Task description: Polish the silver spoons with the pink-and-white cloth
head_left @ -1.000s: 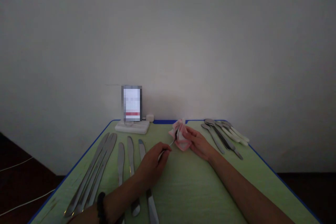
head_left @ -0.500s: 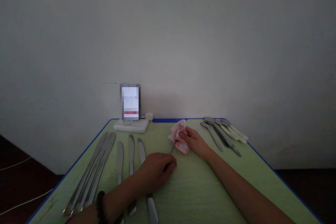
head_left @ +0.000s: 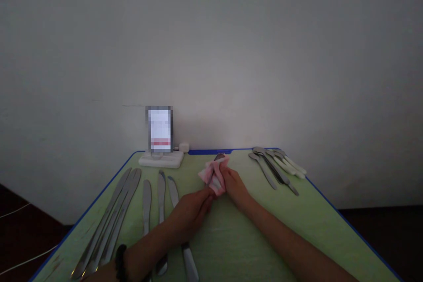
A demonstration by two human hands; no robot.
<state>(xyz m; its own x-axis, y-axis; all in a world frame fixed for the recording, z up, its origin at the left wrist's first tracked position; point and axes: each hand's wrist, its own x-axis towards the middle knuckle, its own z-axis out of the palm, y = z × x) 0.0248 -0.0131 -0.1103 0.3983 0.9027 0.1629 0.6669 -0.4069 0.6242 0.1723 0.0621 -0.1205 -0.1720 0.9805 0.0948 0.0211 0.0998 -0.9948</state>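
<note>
My right hand (head_left: 232, 185) is closed round a crumpled pink cloth (head_left: 213, 175) at the middle of the green table (head_left: 251, 233). The bowl of a metal spoon (head_left: 219, 157) sticks out of the far side of the cloth. My left hand (head_left: 192, 209) is closed on the spoon's handle, just below the cloth and touching the right hand. The handle itself is hidden between my fingers and the cloth.
Several knives (head_left: 132, 202) lie in rows on the left of the table. A pile of several spoons (head_left: 276, 165) lies at the far right. A small screen on a white stand (head_left: 160, 134) stands at the far edge, against a bare wall.
The two hands have come together: the cloth has slid down the spoon toward my left hand, and the spoon's bowl now shows beyond the cloth. The view has shifted slightly right.
</note>
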